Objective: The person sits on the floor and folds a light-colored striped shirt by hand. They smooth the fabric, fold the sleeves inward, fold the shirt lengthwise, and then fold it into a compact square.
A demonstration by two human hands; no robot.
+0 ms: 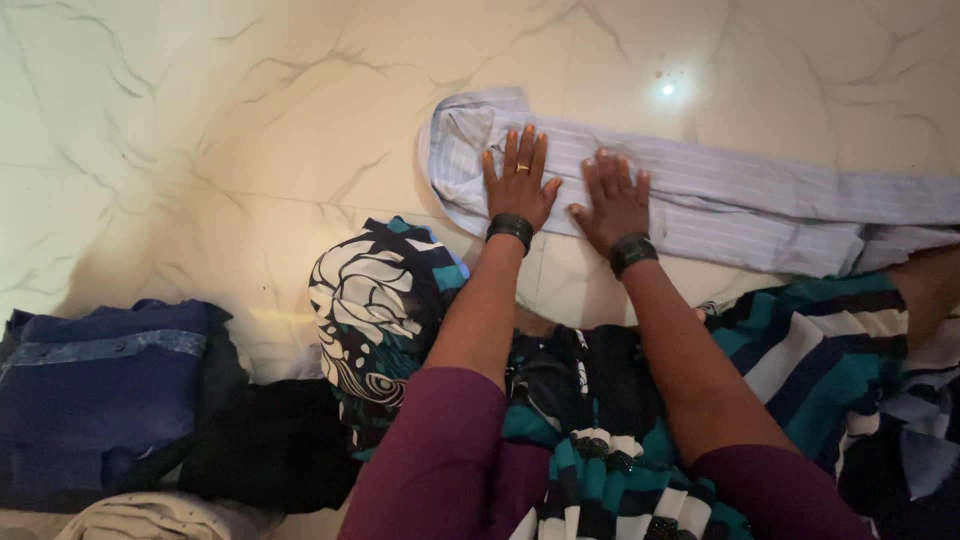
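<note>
Both palms flat, fingers spread, gripping nothing — my left hand (520, 185) and right hand (615, 203) press on striped shirt (700, 195), lying far on floor (200, 130); long axis left-right, collar end nearer left hand.

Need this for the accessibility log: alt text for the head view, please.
Both hands press flat on a folded pale striped shirt lying on a white marble floor, the left hand near its collar end and the right hand beside it. To the left lies a pile of dark blue clothes; the person's patterned teal garment fills the foreground.
</note>
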